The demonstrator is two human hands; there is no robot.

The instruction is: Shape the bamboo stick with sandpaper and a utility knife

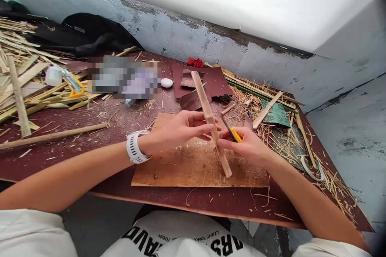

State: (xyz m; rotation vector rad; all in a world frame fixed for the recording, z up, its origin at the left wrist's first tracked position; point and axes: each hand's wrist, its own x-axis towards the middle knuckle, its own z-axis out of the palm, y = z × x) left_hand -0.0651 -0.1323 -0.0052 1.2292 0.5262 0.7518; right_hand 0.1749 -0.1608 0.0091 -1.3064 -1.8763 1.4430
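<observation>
Dark red tabletop (120, 186), littered with shavings (247, 96), stands against a flaking grey-blue wall (169, 32), as I view it through the head camera. Central to my view is a pale wooden strip (208, 111), held at a slant over a brown board (181, 170); its upper end points away from the body, and I cannot tell whether its lower end touches the board. On my left hand (188, 126), the fingers grip the strip near its middle, below a visible joint; a white watch (137, 146) circles the wrist. On my right hand (249, 144), the fingers close on a yellow-handled tool (236, 135) with a narrow dark front part, while the thumb lies against the strip. Beyond the board I note a dark red sheet (220, 82), with red flowers (198, 63) behind it and a white egg-shaped object (167, 83) just to its left. To the right, a flat strip (267, 110) lies across a printed green sheet (280, 115). Farther left, a yellow cutter (76, 87) rests among split lengths, and black cloth (99, 32) lies behind.
</observation>
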